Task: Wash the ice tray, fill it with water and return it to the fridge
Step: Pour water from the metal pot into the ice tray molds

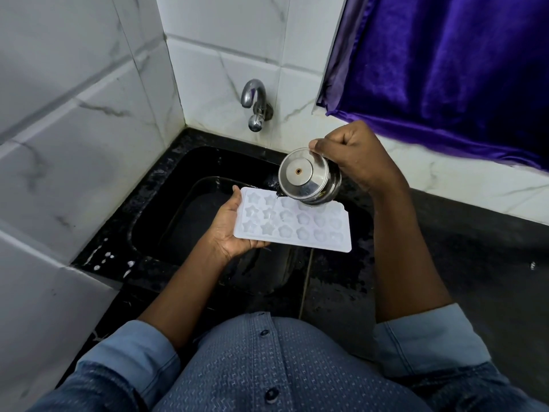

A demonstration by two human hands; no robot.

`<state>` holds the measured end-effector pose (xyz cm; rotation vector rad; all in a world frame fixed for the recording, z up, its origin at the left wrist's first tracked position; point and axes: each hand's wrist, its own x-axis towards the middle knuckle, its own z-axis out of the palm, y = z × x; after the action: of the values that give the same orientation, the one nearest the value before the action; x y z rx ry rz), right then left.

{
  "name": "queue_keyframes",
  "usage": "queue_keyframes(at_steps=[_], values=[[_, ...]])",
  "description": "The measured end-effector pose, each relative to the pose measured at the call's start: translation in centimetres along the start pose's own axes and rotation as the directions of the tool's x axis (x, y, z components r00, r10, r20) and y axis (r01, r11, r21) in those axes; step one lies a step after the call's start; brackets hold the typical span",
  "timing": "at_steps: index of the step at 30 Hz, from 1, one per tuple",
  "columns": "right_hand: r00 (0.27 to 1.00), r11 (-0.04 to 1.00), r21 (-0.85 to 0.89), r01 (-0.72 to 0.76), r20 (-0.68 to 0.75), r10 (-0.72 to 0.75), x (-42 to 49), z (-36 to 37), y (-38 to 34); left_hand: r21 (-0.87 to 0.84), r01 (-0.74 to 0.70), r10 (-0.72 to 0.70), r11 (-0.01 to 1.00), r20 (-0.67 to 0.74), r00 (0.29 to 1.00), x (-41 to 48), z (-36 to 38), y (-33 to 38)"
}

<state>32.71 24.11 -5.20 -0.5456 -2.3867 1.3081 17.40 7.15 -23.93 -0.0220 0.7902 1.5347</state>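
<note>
1. Head view took in a black sink point(166, 209) sunk into a dark, wet bench point(460, 248). A curved metal tap point(256, 105) stuck out of the white marbled tiled wall point(74, 114) behind it, and a purple curtain point(445, 69) hung at the right.
2. Nothing stood between the tap and the sink. The ice tray point(292, 226) was held level above the sink's right half, in front of the person's blue shirt point(267, 367).
3. The steel pot point(306, 176) covered the tray's far right corner. Its mouth faced away, so only its base showed, and what it held could not be seen.
4. A thin trickle seemed to run from its rim into the tray, though it was hard to make out.
5. The left hand point(228, 224) held the tray's left end, palm underneath, thumb on the far edge and fingers curled up at the near edge.
6. The right hand point(356, 156) gripped the tipped pot from the right, fingers closed round it.
</note>
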Motion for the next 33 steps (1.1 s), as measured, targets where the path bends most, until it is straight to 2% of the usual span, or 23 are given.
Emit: queue_keyframes(at_steps=[19,33], values=[[0.999,0.998,-0.028,0.053,0.004,-0.053,1.2,1.3,0.1,-0.011,0.007,-0.007,1.000,0.007,1.000,0.5,0.1,-0.3],[0.999,0.998,-0.046,0.037,0.022,-0.036,1.5,1.9,-1.2,-0.001,0.008,-0.008,1.000,0.018,1.000,1.0,-0.4,-0.3]])
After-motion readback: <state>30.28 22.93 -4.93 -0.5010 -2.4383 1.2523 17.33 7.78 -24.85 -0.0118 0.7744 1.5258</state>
